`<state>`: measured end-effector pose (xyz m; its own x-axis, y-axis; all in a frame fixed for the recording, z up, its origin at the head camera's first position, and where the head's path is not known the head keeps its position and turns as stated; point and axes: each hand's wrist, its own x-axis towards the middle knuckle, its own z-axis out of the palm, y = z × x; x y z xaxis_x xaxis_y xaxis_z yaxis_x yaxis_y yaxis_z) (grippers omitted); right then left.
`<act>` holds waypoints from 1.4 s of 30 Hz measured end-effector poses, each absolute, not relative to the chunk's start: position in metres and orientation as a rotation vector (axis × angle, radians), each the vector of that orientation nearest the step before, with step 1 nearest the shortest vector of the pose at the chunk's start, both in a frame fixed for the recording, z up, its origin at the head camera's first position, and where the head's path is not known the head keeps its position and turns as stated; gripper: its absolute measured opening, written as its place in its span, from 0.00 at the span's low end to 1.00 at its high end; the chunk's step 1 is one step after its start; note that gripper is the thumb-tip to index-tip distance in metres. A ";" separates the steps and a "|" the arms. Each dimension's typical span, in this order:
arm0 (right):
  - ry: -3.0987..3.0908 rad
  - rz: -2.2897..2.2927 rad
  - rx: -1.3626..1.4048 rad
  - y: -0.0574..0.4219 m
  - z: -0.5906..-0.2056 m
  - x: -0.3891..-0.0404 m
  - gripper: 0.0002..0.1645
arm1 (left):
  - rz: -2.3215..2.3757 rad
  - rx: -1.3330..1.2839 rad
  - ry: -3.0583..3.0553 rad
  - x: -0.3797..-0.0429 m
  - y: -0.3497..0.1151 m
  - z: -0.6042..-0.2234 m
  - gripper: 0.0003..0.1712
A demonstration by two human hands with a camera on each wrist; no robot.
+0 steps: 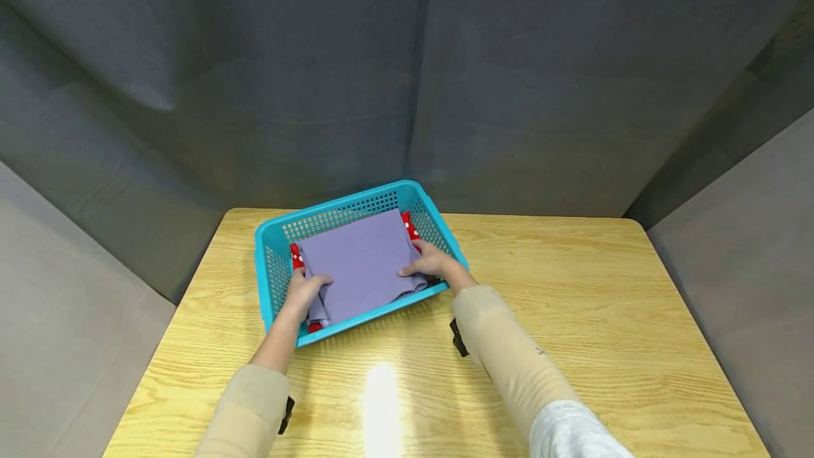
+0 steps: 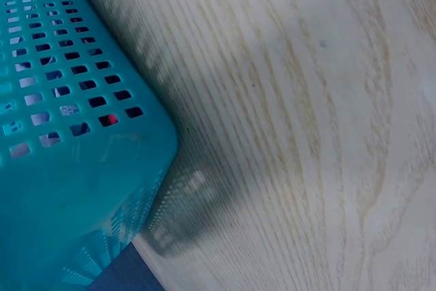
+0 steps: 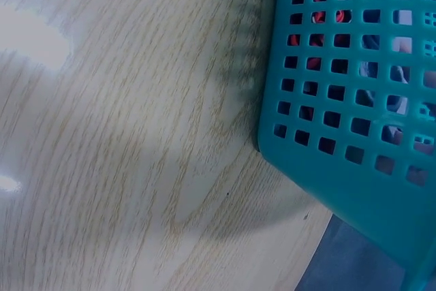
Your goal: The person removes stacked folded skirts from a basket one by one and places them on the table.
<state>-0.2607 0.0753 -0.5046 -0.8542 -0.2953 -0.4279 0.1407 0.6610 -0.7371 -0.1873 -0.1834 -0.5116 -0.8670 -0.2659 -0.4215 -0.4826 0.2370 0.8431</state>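
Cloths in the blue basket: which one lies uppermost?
The plain purple cloth. It lies over the red, white-dotted fabric, which shows only past its edges.

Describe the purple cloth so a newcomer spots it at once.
On the wooden table sits a blue basket. Inside, between the left hand and right hand, lies the purple cloth. It is plain, unlike the red, white-spotted fabric at its edges.

Arms (image 1: 515,355) extended; left grip (image 1: 302,294), right grip (image 1: 434,261) pinching.
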 end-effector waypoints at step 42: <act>2.280 -1.211 -0.133 0.076 -0.505 -0.261 0.51 | 1.971 -0.724 1.909 -0.189 -0.188 -0.514 0.44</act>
<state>-0.2614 0.0758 -0.5049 -0.8443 -0.3313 -0.4212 0.1634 0.5895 -0.7911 -0.1895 -0.1878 -0.5142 -0.8271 -0.1272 -0.5475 -0.5431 -0.0700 0.8367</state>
